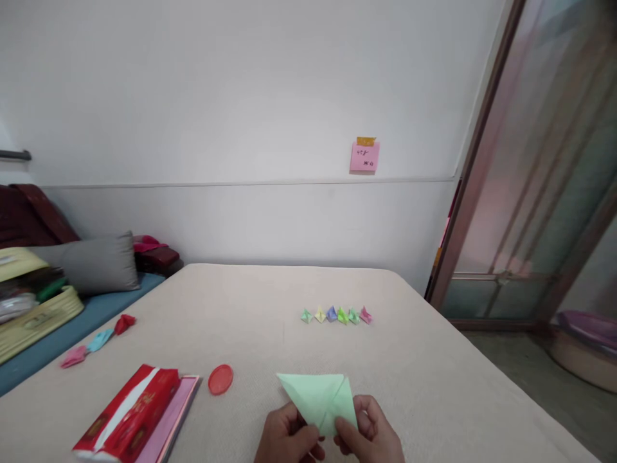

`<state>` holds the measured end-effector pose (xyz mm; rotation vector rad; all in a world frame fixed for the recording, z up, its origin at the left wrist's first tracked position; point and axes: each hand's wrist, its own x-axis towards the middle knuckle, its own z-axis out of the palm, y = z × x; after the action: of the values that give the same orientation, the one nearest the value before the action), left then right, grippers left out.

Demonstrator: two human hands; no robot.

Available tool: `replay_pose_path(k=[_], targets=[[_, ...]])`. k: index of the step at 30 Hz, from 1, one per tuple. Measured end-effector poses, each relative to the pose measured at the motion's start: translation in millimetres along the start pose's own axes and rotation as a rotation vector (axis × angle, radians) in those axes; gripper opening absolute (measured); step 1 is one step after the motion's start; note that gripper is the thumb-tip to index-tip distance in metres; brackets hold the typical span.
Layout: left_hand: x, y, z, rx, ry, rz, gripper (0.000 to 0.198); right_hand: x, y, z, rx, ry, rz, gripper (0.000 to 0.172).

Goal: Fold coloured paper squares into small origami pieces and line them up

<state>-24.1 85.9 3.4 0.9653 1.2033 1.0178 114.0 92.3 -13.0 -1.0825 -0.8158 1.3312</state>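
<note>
Between my two hands, just above the near part of the table, is a folded sheet of light green paper (315, 393) with a crease showing toward its right side. My left hand (289, 437) pinches its lower left edge, thumb in front. On the lower right, my right hand (369, 431) grips the paper with its thumb on the front face and fingers curled behind. Farther back on the table stands a row of several small folded paper figures (331, 314) in green, yellow, blue and pink.
Left of my hands lie a red round lid (220, 379), a red tissue pack (130, 411) and pink paper (168, 418) under it. More folded paper pieces (100, 339) lie at the table's left edge. A pink note (364, 157) is taped to the wall.
</note>
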Motion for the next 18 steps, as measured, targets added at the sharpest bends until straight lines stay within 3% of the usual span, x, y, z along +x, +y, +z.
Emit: replay_pose_path(k=[2, 6, 8, 13, 18], targets=[[2, -2, 0.8, 0.027, 0.001, 0.017, 0.016, 0, -1, 1, -0.01, 0.025, -0.005, 0.034], [3, -5, -0.7, 0.093, 0.044, 0.062, 0.015, 1, 0, 1, -0.019, 0.042, 0.022, 0.072], [4, -6, -3.4, 0.08, 0.08, 0.076, 0.008, 3, 3, 1, -0.013, 0.006, 0.059, 0.078], [3, -8, -6.7, -0.223, 0.071, -0.037, 0.025, 4, 13, 1, -0.038, -0.112, 0.078, 0.055], [2, -5, -4.1, -0.467, 0.106, -0.112, 0.038, 3, 15, 3, -0.103, -0.098, -0.026, 0.027]])
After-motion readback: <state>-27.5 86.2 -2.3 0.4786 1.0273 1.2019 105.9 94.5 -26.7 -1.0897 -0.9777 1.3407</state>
